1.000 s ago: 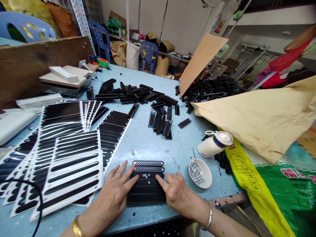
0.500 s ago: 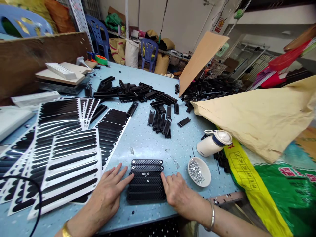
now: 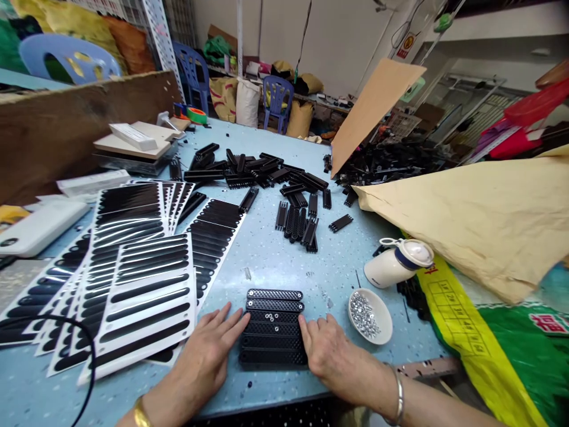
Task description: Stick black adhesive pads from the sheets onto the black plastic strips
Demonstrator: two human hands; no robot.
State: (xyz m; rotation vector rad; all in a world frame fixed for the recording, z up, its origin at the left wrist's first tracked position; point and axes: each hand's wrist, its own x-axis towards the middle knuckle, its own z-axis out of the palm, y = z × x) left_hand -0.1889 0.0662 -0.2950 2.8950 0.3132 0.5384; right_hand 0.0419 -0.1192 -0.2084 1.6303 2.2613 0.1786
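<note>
Several black perforated strips (image 3: 274, 328) lie side by side in a row at the near edge of the light blue table (image 3: 267, 261). A few small silver screws rest on the middle strips. My left hand (image 3: 208, 353) lies flat against the left ends of the row, fingers spread. Against the right ends presses my right hand (image 3: 326, 350), fingers curled and nothing in it. A small white bowl of silver screws (image 3: 370, 314) sits just right of my right hand.
White sheets of black stickers (image 3: 142, 279) fan out on the left. Loose black strips (image 3: 267, 172) are piled mid-table. A white bottle (image 3: 398, 264) lies on its side beside tan paper (image 3: 480, 219) and a green sack (image 3: 524, 356). A black cable (image 3: 84, 356) loops near left.
Both hands slid off the top of the strip row to its two ends. The camera view shifted slightly.
</note>
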